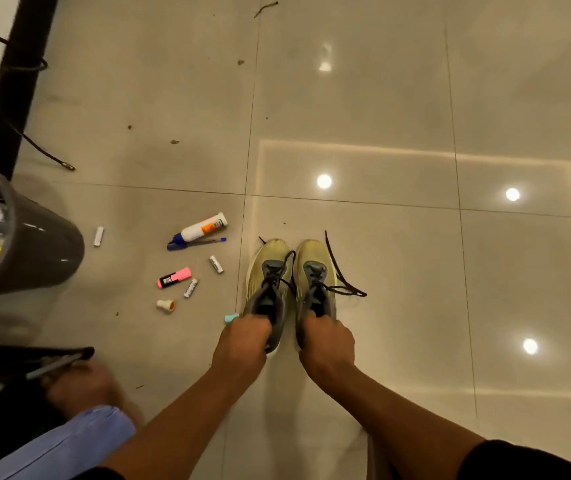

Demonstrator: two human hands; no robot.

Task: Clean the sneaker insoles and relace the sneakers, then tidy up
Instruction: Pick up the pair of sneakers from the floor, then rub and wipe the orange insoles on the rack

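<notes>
Two yellow-green sneakers with grey tongues and dark laces stand side by side, toes pointing away from me. My left hand grips the heel collar of the left sneaker. My right hand grips the heel collar of the right sneaker. Loose black lace ends trail off the right sneaker onto the tiles. The insoles are hidden inside the shoes.
Left of the sneakers lie a white glue bottle, a blue pen, a pink highlighter, small white tubes and a small cap. A grey waste bin stands far left. My foot rests at lower left.
</notes>
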